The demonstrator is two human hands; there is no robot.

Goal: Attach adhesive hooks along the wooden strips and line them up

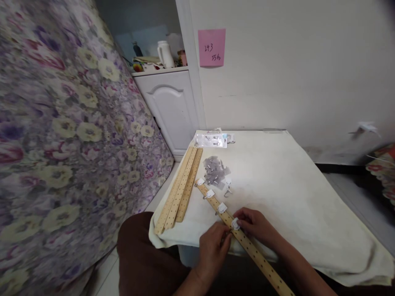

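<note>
A long wooden strip with rows of holes runs diagonally over the table's front edge. My right hand pinches the white backing of a metal hook against the strip. On the strip's left edge, my left hand is closed around the metal end of that hook, mostly hidden by the fingers. Farther up the strip lie three more hooks with white backings: one nearest the hands, a middle one and one at the far end. A loose hook rests on the cloth beside them.
Several more perforated wooden strips lie along the table's left side. Behind the work is a pile of small grey plastic packets. Clear packaging sits at the back edge of the cloth-covered table. A floral curtain hangs left.
</note>
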